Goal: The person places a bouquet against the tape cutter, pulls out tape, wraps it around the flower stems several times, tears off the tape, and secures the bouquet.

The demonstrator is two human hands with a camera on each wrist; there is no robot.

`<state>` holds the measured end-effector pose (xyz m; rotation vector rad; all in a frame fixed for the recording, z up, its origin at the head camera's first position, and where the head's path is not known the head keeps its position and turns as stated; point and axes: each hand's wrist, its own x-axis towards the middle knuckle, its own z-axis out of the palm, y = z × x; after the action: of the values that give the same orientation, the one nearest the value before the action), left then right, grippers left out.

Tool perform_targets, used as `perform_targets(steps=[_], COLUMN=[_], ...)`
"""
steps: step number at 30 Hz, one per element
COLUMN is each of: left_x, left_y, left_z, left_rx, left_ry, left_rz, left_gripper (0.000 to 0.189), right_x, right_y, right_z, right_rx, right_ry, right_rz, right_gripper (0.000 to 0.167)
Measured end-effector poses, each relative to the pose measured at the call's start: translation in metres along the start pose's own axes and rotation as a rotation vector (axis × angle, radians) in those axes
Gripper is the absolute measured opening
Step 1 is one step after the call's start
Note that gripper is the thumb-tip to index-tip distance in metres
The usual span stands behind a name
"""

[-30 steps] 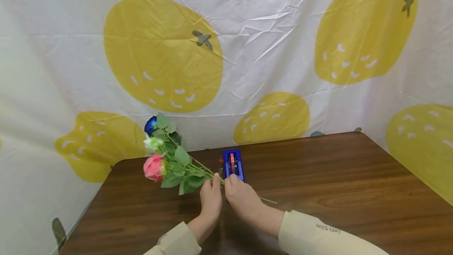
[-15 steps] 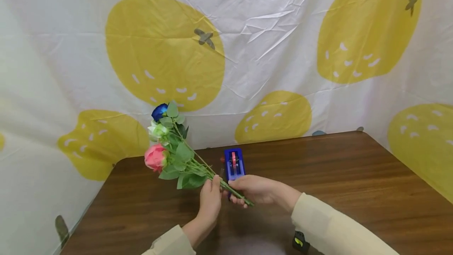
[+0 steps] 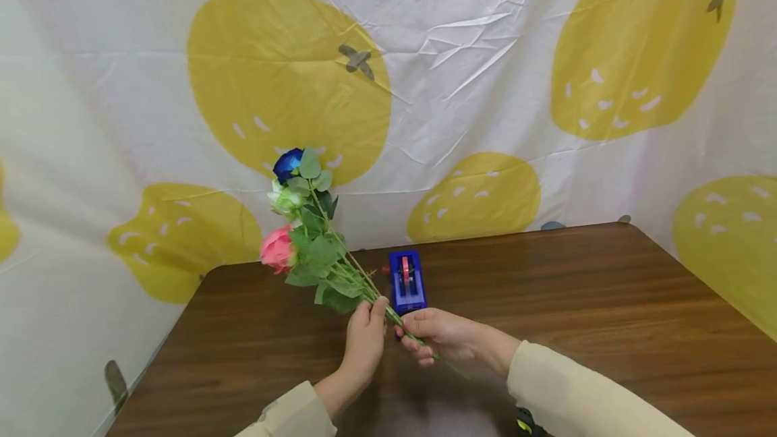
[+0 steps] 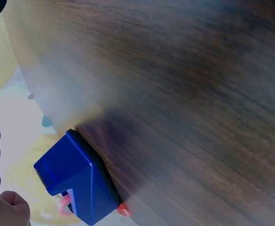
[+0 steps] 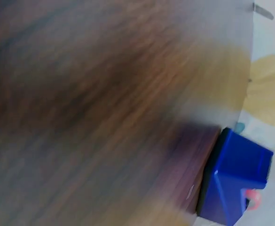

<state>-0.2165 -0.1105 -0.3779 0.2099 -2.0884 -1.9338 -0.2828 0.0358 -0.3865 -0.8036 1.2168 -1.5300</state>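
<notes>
A bunch of artificial flowers slants over the table in the head view: a blue rose (image 3: 288,165), a whitish-green flower (image 3: 285,199) and a pink flower (image 3: 278,249), all with green leaves (image 3: 324,251). My left hand (image 3: 364,342) grips the gathered stems (image 3: 393,313) below the leaves, thumb on top. Lower down, my right hand (image 3: 452,334) holds the stem ends between thumb and fingers, and a thin end pokes out past it. Just beyond the hands stands a blue tape dispenser (image 3: 413,303) with a pinkish-red roll.
Dark wood table (image 3: 546,288) spreads under everything. A white curtain (image 3: 461,106) with yellow fruit prints hangs behind it. A black and yellow object (image 3: 525,421) shows under the right sleeve. Both wrist views show the dispenser (image 4: 81,165) from the side.
The flower heads have risen and swung rightward. My right hand shifted right and down along the stems from beside the left, and turned so its fingers lie underneath.
</notes>
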Motion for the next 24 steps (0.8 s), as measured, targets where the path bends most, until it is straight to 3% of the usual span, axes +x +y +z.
perform_targets(steps=[5,10,17,21,24], left_x=[-0.002,-0.004,-0.007,-0.007,-0.006], left_y=[0.002,0.002,0.001,0.0,-0.002], left_z=[0.0,0.001,0.001,0.001,0.003], left_rx=[0.087,0.206,0.321,0.358,0.366], left_ry=[0.034,0.063,0.054,0.059,0.069], left_rz=[0.046,0.064,0.03,-0.007,-0.035], left_gripper=[0.025,0.026,0.03,0.031,0.031], right_x=[0.001,0.003,0.003,0.003,0.002], right_y=[0.002,0.001,-0.001,-0.001,-0.001], right_z=[0.01,0.026,0.044,0.046,0.045], right_rx=[-0.027,-0.144,-0.37,-0.535,-0.711], right_ry=[0.076,0.277,0.494,0.561,0.569], right_rz=[-0.048,-0.037,0.025,0.062,0.041], right_gripper=[0.019,0.018,0.021,0.022,0.022])
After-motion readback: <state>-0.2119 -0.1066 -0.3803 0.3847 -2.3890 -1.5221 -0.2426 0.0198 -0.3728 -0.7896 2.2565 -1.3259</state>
